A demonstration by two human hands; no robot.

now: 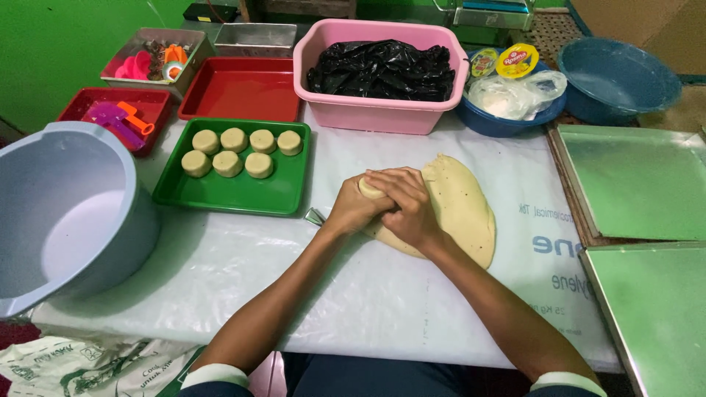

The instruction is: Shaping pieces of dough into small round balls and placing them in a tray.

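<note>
Fingers: left hand and right hand clasped shut around a small pale dough lump.
Dough sheet: flat beige speckled dough slab under and right of the fingers.
Tray: green rectangular plastic tray of round dough pucks, left of the fingers.

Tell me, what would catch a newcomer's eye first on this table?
Probably the two hands, left hand and right hand, clasped together around a small piece of dough in the middle, resting against a large flat slab of pale dough on the white sheet. To their left, a green tray holds seven round dough pucks. Behind, a pink tub filled with crumpled black plastic stands out.
</note>
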